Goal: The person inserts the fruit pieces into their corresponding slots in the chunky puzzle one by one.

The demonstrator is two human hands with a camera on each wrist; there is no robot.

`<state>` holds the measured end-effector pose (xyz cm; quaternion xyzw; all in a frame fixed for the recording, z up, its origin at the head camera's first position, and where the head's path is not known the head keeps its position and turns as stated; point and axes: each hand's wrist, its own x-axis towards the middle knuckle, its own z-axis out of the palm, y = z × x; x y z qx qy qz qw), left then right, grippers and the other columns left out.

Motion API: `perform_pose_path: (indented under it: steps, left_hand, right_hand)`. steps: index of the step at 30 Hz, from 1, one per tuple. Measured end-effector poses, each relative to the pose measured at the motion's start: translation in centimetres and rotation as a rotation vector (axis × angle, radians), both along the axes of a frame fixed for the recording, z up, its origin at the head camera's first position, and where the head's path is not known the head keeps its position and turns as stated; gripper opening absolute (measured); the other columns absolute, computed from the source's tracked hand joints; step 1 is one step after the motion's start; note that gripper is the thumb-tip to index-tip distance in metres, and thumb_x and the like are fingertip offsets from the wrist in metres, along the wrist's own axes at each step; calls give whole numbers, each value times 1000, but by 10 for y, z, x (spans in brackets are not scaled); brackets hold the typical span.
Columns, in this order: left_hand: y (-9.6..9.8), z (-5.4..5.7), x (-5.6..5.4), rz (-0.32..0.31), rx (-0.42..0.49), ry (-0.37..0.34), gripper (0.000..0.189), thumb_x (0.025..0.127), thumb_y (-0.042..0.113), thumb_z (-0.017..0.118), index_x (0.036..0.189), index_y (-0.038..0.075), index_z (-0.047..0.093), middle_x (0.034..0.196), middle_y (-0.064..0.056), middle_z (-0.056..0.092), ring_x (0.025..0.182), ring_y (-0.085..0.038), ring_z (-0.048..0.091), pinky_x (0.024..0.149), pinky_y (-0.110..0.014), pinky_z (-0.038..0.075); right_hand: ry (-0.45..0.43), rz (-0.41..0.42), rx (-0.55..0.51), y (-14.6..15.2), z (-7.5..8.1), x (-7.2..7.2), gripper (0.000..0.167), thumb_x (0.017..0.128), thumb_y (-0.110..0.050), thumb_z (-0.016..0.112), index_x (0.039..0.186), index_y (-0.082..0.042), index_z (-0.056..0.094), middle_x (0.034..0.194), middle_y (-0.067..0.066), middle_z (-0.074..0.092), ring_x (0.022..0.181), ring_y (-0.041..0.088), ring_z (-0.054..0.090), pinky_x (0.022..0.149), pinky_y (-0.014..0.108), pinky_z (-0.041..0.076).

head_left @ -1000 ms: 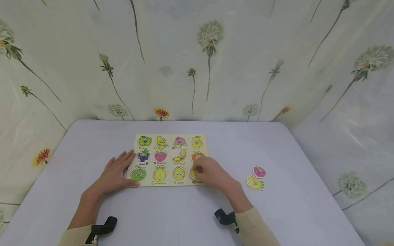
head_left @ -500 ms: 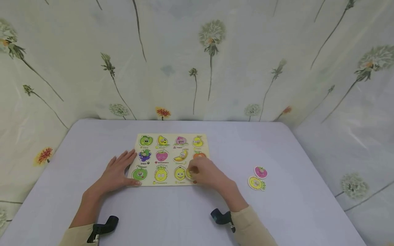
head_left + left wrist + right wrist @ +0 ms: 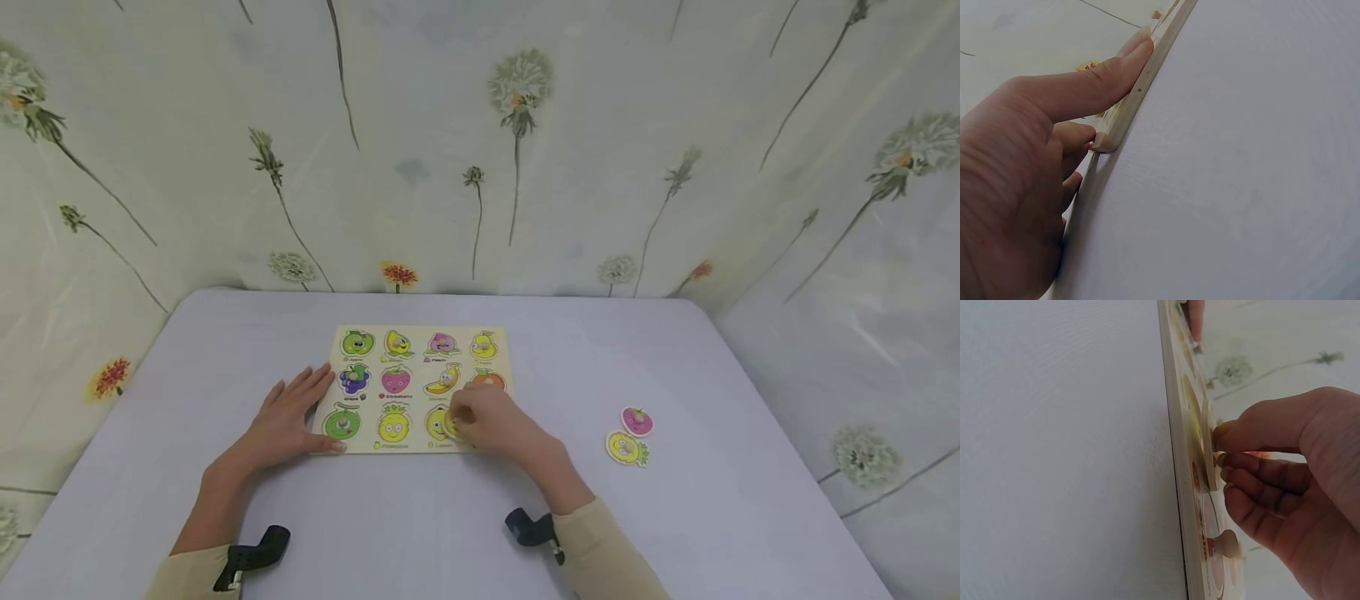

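Observation:
A wooden fruit peg puzzle board lies flat on the table, with fruit pictures in rows. My right hand pinches a round yellow puzzle piece by its knob, thumb against fingers. In the right wrist view that puzzle piece is seen edge-on, tilted close above the board. It partly covers the lemon picture in the front row. With spread fingers, my left hand rests at the board's left side. Its thumb lies over the front edge in the left wrist view.
To the right of the board lie a strawberry piece and a pineapple piece. Knobbed pieces such as the apple and grapes sit in the board. A flowered curtain hangs behind the white table.
My right hand has slid left along the front row with the yellow piece, from the right corner to the lemon picture. The left hand stays at the board.

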<state>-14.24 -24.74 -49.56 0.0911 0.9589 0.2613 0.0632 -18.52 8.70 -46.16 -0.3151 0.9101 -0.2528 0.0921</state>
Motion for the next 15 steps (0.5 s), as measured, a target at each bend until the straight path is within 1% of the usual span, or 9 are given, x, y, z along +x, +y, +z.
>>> perform_pose_path:
  steps: [6,11,15]
  left_hand:
    - [1,0,-1,-7,0,-4,118,68,59,81,157,7,25,166,-12,21,154,-40,13,121,-66,5]
    - [0,0,-1,-5,-9,-4,117,68,58,81,157,7,25,166,-12,21,154,-40,13,121,-66,5]
    - [0,0,-1,-2,-12,-6,117,68,57,82,157,7,25,166,-12,21,154,-40,13,121,-66,4]
  right_hand:
    - [-46,8,-5,-3,0,0,14,86,-2,63,91,-12,72,87,-2,67,78,10,53,71,21,47]
    - [-37,8,21,-7,0,1,10,89,-6,65,92,-13,71,87,-5,64,79,11,53,72,21,47]
    - [-34,12,17,-10,2,2,8,91,-7,64,91,-13,69,88,-5,63,79,10,53,73,20,47]
